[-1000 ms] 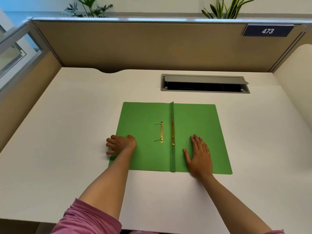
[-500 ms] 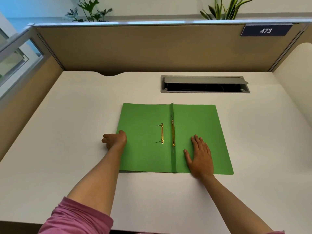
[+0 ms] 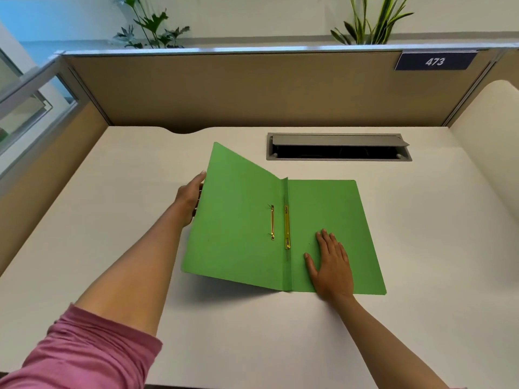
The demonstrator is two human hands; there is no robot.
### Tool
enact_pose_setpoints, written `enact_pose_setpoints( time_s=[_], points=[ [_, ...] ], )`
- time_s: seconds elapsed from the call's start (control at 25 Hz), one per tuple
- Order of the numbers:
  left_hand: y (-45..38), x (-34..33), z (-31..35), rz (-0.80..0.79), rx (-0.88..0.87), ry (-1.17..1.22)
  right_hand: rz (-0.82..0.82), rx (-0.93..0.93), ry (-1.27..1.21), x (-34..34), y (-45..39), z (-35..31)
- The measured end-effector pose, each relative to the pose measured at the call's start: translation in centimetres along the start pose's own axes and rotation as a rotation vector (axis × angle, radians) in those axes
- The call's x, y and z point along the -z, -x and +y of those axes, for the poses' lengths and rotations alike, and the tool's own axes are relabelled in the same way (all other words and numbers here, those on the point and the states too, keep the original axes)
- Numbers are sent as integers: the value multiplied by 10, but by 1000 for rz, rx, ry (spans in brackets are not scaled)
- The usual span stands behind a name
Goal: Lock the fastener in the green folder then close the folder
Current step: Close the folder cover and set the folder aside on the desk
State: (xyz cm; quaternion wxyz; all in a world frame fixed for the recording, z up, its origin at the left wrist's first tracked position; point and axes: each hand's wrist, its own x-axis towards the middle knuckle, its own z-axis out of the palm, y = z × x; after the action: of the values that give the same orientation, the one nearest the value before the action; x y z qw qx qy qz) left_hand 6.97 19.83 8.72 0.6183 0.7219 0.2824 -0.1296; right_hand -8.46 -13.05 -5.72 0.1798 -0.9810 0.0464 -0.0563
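A green folder (image 3: 331, 209) lies open in the middle of the white desk. Its right cover rests flat. Its left cover (image 3: 233, 226) is raised off the desk, tilted up toward the spine. My left hand (image 3: 188, 199) grips the left cover's outer edge, fingers hidden behind it. Near the spine sits the gold fastener: a thin bar (image 3: 272, 222) on the left cover and a strip (image 3: 286, 227) along the fold. My right hand (image 3: 332, 266) presses flat, fingers apart, on the right cover near its front edge.
A grey cable slot (image 3: 338, 147) with an open lid sits in the desk behind the folder. Tan partition walls (image 3: 238, 91) enclose the desk at the back and sides. A "473" sign (image 3: 434, 61) hangs at the upper right.
My left hand slid from the left cover's surface to its outer edge and lifted it off the desk. The right hand stayed flat on the right cover.
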Motion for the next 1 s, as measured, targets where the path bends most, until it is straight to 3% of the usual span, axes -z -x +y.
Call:
enact_pose_setpoints(
  time_s=[0.24,0.48,0.6,0.76,0.92,1.0],
  points=[
    [28,-32,11,-394,-62,209,2,-4,-36,1,0,0],
    [50,-81,-17,-488,-104,65,47,-18,-209,2,-6,7],
    [56,-97,-24,-519,-158,12,83,-136,-437,10,-23,4],
    [62,-109,-27,-547,-214,-10,75,-314,-809,63,-61,-14],
    [67,-122,-33,-562,-275,-163,-13,-311,-1182,139,-89,-28],
    [70,-130,-40,-601,-300,-263,-30,-314,-1242,171,-94,-33]
  ],
)
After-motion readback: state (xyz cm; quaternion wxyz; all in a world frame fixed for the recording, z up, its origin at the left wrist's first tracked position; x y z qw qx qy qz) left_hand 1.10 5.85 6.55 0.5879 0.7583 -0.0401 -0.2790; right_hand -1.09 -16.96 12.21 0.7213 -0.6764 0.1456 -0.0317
